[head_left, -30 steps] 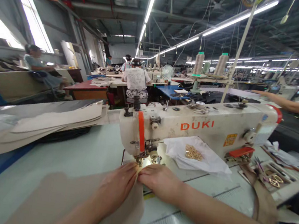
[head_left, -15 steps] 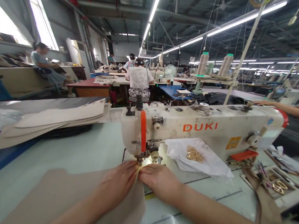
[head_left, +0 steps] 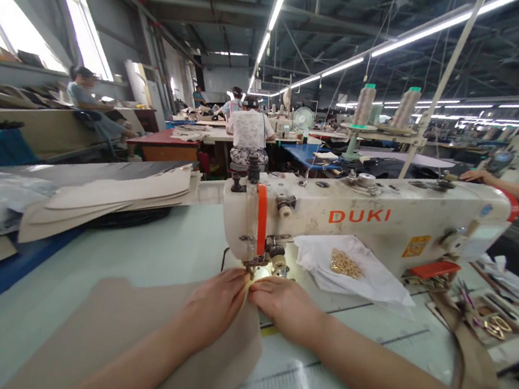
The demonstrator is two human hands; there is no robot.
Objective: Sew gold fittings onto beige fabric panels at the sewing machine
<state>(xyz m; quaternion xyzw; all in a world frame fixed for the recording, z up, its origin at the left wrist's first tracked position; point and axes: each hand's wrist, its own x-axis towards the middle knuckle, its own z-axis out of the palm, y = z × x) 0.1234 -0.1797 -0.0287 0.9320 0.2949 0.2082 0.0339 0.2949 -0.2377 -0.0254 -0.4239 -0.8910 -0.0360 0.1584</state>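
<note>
A large beige sheet of material point(head_left: 117, 329), fabric or leather, lies under my left forearm and runs up to the presser foot of a white sewing machine point(head_left: 308, 211). Close to the needle area, my left hand point(head_left: 217, 302) is closed on the sheet's raised edge, its fingers bent and pressed together. My right hand point(head_left: 289, 306) pinches the same edge from the other side, thumb and fingers together. The fingertips of both hands nearly meet just in front of the lit needle. The exact stitching point is partly hidden by my fingers.
On a white cloth point(head_left: 312, 264) sits a pile of small gold metal pieces point(head_left: 345, 264). A tray of tools point(head_left: 497, 321) and a brown strap point(head_left: 466, 342) are at the right. Stacked beige panels point(head_left: 107, 198) lie left. A co-worker's hand point(head_left: 479, 177) rests behind the machine.
The view has shifted, so the machine and table appear slightly farther right and higher. Both hands stay at the presser foot on the beige sheet. At right, the co-worker's body has left the view.
</note>
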